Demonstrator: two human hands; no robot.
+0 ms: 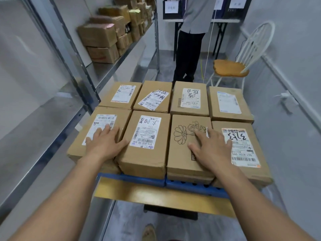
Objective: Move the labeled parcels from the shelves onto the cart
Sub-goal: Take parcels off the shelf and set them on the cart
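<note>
Parcels [189,98] fill the top of the cart [191,187], eight of them in two rows of four, packed side against side. Each lies flat with its long side running away from the person and its shipping label facing up. Several labels read upside down from this view, and one in the far row is stuck on at a slant. Edges of a lower layer show under the near row.

The left hand [104,141] lies flat, palm down, on the near-left parcel [78,148], with its fingers straight over the white label. The right hand [212,145] rests palm down on the flower-drawn parcel [182,153], third in the near row, with its fingers spread wide; the outer ones reach the seam with the next parcel to the right. Neither hand grips anything.

Metal shelves [111,66] run along the left, with more brown boxes [99,33] stacked at their far end. Beyond the cart stands another person [189,49], and a white chair with a wooden seat [231,66] is near the right wall.
</note>
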